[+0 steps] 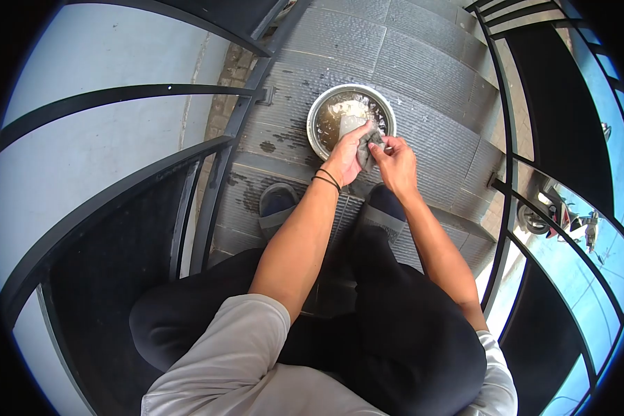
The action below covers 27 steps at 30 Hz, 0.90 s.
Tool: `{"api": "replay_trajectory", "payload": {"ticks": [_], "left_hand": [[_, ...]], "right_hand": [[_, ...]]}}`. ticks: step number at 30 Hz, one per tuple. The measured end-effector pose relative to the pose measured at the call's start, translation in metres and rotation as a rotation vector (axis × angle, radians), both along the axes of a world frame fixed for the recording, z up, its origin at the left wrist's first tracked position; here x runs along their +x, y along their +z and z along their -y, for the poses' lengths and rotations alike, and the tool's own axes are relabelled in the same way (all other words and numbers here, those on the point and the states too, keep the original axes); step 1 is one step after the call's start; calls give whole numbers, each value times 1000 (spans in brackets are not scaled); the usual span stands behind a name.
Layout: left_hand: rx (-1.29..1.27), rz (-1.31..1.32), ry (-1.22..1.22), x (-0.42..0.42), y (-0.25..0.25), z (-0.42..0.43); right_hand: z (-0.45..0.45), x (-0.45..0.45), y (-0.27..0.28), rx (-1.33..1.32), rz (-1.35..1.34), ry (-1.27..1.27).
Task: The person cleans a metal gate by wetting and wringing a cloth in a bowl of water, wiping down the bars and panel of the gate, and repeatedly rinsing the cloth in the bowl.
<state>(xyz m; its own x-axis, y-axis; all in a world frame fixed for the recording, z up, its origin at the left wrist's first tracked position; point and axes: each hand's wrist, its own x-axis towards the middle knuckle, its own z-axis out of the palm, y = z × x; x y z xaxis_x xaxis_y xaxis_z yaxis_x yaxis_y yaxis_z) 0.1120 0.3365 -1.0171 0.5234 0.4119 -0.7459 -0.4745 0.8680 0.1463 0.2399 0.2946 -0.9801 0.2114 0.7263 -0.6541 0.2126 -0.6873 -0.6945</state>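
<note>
A round metal basin (313,111) of brownish water stands on the grey tiled step in front of my feet. Over its near rim, my left hand (347,151) is closed around a crumpled grey cloth (369,154). The fingers of my right hand (398,163) pinch the same cloth from the other side. A pale patch shows in the basin just beyond my left thumb; whether it is an object or a reflection I cannot make out. Part of the cloth is hidden by my fingers.
Ribbed grey stairs (423,62) rise beyond the basin, with wet marks on the tiles. Black metal railings (218,149) run along the left, and another railing (504,132) lines the right. My sandals (277,201) rest just below the basin. A parked motorbike (558,215) shows past the right railing.
</note>
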Motion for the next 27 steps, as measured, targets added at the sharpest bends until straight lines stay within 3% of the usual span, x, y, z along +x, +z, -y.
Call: {"api": "replay_trajectory", "payload": {"ticks": [2,4,6,8,10,12,14,15,16,18,19,20,22,24,26,27], "left_hand": [[165,-226,-75,7,13,5],[225,-238,-172,-2,4,7],[53,-233,-94,-5,0,9],[139,-331,-105,7,4,11],[124,-185,241,22,20,15],[159,-156,123,17,10,25],[213,-871,-455,12,5,32],[437,-917,-402,7,13,36],[877,-1104,-573,-11,-10,37],[1144,-1078,-465,-25,14,14],[1299,-1036,-648,-30,29,2],[1305,-1034,-654,-31,27,-5],[1589,-878,-1189,-31,25,-17],[1681,-872,-1177,-23,30,-24],[1618,-963,-1351,-15,31,-27],[1750,-1020,-1229,-15,22,-29]], "right_hand": [[-3,-1,-14,471,756,414],[-12,4,-21,392,661,417],[-16,9,-24,117,42,-35],[-8,6,-31,54,-116,-76],[11,-17,-63,-67,-351,-363],[13,-23,-64,-31,-356,-454],[13,-14,-49,-139,-665,-361],[9,-9,-43,-186,-824,-389],[5,-4,-42,-182,-828,-391],[1,6,-42,-284,-965,-303],[-4,6,-34,-301,-952,-308],[-11,6,-27,-296,-956,-314],[-21,4,-18,-127,-712,-18],[-26,2,-26,-79,-618,36],[-32,3,-31,-80,-423,178],[-31,2,-40,-53,-327,217]]}}
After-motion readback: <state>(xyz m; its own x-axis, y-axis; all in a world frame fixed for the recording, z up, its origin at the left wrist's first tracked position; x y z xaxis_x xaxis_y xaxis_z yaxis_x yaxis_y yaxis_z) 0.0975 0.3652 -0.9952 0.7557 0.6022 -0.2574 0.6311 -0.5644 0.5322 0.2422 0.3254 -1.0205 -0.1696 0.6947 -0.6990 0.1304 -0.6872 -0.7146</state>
